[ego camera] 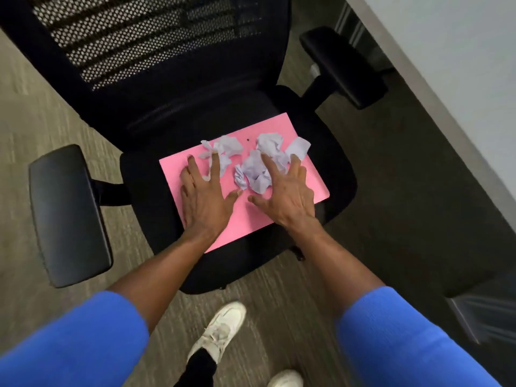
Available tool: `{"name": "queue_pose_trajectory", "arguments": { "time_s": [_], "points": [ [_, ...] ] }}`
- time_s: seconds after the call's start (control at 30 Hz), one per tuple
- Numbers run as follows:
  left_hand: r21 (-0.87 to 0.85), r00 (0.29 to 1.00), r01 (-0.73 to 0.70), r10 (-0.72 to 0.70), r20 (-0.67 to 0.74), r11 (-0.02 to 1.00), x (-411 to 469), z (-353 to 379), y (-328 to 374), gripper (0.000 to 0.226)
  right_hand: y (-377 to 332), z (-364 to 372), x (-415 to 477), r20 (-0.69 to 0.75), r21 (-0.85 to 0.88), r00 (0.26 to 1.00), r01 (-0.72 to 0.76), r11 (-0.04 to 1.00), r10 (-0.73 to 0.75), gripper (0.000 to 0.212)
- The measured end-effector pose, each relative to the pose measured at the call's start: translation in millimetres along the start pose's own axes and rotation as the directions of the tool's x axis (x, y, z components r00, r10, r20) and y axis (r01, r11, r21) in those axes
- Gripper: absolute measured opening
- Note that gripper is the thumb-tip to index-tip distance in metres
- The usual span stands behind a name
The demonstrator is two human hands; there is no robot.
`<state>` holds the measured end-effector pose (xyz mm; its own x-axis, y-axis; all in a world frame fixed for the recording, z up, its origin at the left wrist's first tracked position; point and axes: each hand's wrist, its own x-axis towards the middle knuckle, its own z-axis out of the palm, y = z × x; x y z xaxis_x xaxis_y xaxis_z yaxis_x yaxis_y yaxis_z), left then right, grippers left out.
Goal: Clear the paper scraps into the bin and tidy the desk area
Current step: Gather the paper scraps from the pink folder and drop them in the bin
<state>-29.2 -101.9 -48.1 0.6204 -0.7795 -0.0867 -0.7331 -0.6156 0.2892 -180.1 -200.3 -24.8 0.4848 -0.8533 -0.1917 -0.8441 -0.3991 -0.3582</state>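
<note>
A pink sheet lies flat on the seat of a black office chair. Several crumpled pale-lilac paper scraps rest on its far half: one wad at the left, a bigger cluster in the middle and a flatter piece at the right. My left hand lies spread on the sheet, fingertips touching the left wad. My right hand is spread too, its fingers over the middle cluster. Neither hand holds anything. No bin is in view.
The chair's mesh back rises beyond the sheet, with armrests at the left and right. A pale desk edge runs down the right side. My white shoes stand on grey carpet.
</note>
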Motion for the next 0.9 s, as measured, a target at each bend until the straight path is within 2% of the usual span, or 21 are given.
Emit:
{"name": "queue_pose_trajectory", "arguments": {
  "time_s": [0.17, 0.33, 0.47, 0.63, 0.9],
  "points": [
    [0.012, 0.997, -0.078, 0.079, -0.006, 0.997, 5, 12, 3, 0.065, -16, 13, 17, -0.012, -0.131, 0.998, 0.064, 0.989, -0.066, 0.076],
    [-0.016, 0.989, -0.142, 0.141, -0.042, 0.990, 3, 14, 0, 0.036, -19, 20, 18, -0.026, -0.087, 0.993, 0.114, 0.990, -0.117, 0.043],
    [-0.043, 0.981, -0.186, 0.183, -0.061, 0.982, 6, 14, -5, 0.019, -18, 23, 14, -0.041, -0.030, 0.990, 0.131, 0.991, -0.132, 0.033],
    [-0.087, 0.965, -0.251, 0.241, -0.106, 0.964, 7, 13, -10, 0.007, -9, 20, -1, -0.120, 0.104, 0.989, 0.104, 0.989, -0.091, 0.027],
    [-0.240, 0.969, -0.224, 0.189, -0.161, 0.944, -18, -1, -6, 0.005, 5, 13, -36, -0.326, 0.376, 0.943, 0.063, 0.925, 0.068, 0.017]
  ]
}}
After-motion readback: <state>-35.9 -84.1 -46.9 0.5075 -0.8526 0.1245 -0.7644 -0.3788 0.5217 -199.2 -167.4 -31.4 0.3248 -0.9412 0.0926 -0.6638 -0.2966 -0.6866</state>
